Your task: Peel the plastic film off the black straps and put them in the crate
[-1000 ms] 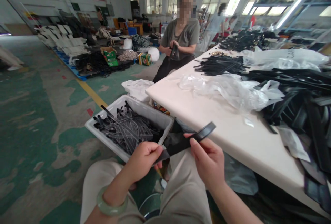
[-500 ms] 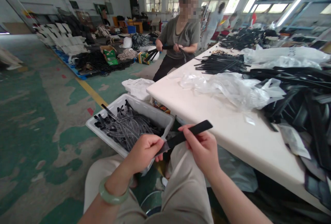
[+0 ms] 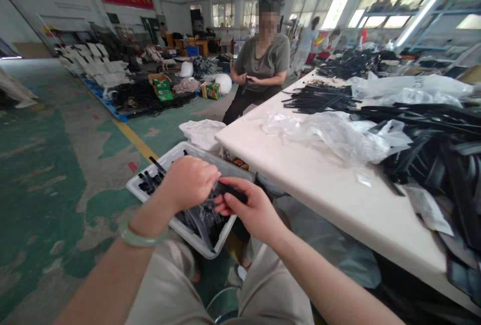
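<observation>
Both my hands are over a white plastic bin point(image 3: 148, 196), close together. My right hand point(image 3: 255, 210) pinches a flat black strap point(image 3: 236, 193) between thumb and fingers, its end pointing down to the right. My left hand point(image 3: 190, 182), with a pale green bangle point(image 3: 145, 237) on the wrist, is closed at the strap's other end; its fingertips are mostly hidden behind the back of the hand. Below my hands, many dark straps in clear, shiny sleeves point(image 3: 199, 220) lie jumbled in the bin.
To the right stands a white-topped table point(image 3: 300, 165) bearing clear plastic bags point(image 3: 334, 134) and heaps of black straps point(image 3: 424, 159). A co-worker point(image 3: 263, 59) sits beyond its corner, both hands on a dark piece. A white bag point(image 3: 203, 132) lies behind the bin.
Both hands have moved left and over the bin, with the strap now mostly covered by them. My left hand has turned back-up. The co-worker's hands have come together and lower.
</observation>
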`<state>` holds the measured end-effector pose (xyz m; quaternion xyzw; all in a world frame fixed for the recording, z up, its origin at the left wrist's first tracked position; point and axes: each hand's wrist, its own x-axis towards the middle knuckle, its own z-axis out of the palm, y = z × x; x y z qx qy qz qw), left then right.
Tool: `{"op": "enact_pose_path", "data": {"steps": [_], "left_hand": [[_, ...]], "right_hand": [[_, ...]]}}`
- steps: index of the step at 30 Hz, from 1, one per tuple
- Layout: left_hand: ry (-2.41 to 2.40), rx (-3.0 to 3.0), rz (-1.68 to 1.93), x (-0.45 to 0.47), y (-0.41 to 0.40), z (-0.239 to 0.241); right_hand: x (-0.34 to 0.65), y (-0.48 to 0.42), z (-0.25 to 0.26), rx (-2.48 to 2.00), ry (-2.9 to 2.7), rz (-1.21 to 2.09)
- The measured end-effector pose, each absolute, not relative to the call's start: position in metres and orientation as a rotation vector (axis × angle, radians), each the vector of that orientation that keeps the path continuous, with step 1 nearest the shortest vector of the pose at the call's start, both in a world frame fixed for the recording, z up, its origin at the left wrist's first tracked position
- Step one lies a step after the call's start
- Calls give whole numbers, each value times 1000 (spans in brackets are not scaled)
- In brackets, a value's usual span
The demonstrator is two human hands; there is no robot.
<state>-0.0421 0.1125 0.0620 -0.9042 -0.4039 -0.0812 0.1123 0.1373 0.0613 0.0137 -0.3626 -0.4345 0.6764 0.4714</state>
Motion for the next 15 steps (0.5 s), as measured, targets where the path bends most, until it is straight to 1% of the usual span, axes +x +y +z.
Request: {"op": "enact_pose_path", "data": {"steps": [4,7,9,12,15], "left_hand": [[-1159,-2669,-215,-64,138,98],[-1154,-2685,-193,-74,151,113],[-1115,-2615,-100,-83,162,114],[-1114,-2588,71,-97,178,90],[-1108,-2732,220,-101,176,27]], "right_hand": [[106,80,21,-795,-1084,1653],[98,93,25,-872,-1286,1590],[97,99,20,-968,-1451,1542],[107,93,-3,-1101,-1619,1488],[136,62,-34,-1265,-1757,1404]]}}
